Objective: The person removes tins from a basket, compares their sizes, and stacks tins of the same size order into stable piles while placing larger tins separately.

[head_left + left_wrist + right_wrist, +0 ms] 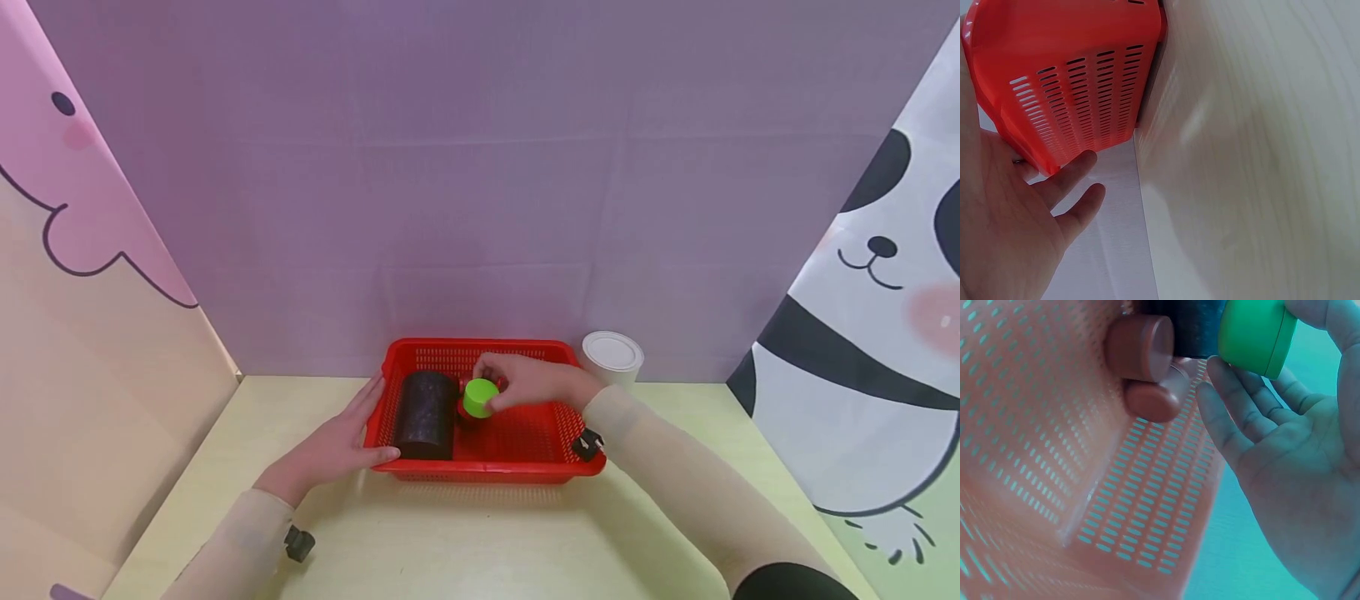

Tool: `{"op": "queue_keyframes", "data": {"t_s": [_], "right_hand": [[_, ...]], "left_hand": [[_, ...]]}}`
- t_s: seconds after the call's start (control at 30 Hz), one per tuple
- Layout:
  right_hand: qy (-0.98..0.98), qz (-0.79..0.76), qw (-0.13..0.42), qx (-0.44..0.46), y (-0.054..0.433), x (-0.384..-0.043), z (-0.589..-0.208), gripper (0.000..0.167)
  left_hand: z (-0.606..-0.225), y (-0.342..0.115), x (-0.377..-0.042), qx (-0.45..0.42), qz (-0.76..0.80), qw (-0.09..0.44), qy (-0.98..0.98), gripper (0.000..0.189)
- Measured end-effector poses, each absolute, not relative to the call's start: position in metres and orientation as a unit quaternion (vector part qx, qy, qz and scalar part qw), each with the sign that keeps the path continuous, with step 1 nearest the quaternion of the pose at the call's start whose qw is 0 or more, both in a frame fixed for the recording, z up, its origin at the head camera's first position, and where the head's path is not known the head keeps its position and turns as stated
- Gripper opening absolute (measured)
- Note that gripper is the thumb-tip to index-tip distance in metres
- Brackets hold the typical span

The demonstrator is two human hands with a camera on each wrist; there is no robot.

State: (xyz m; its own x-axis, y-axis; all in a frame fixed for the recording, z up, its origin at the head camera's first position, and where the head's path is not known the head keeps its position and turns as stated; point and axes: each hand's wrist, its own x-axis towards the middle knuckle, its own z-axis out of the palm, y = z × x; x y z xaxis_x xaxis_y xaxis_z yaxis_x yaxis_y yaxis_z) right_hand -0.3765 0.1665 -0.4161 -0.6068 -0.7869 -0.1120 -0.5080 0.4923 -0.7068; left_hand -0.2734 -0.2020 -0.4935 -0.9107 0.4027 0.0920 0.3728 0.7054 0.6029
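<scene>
My left hand (337, 446) rests on the left side of a red plastic basket (495, 471), with straight fingers along the rim and the thumb at the front corner. In the left wrist view, two fingers (1082, 206) extend past the basket's slotted wall. Inside the basket, my right hand (536, 379) pinches a small bright green cylinder (480, 398) between thumb and fingers. A larger black cylinder (426, 417) lies on its side at the left of the basket. Red round pieces (1138, 349) sit beneath and beside the green one, partly hidden in the head view.
A white lidded tub (612, 354) stands behind the basket's right back corner. The pale wooden table (480, 542) meets a purple backdrop (480, 208) at its far edge. A panda-printed panel (885, 333) slants up at right, a pink and cream one (90, 350) at left.
</scene>
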Motion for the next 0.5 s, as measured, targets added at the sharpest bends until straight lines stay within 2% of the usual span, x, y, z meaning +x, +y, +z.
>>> {"op": "queue_keyframes", "data": {"t_s": [0.27,0.5], "right_hand": [[0.841,-0.342,0.196,-0.369,0.187,-0.371,-0.397,0.043],[0.852,-0.349,0.153,-0.359,0.212,-0.364,-0.393,0.040]], "left_hand": [[-0.489,-0.201,-0.276,0.212,0.321,0.018,0.923,0.123],[-0.487,-0.200,-0.275,0.217,0.323,0.023,0.921,0.123]]}}
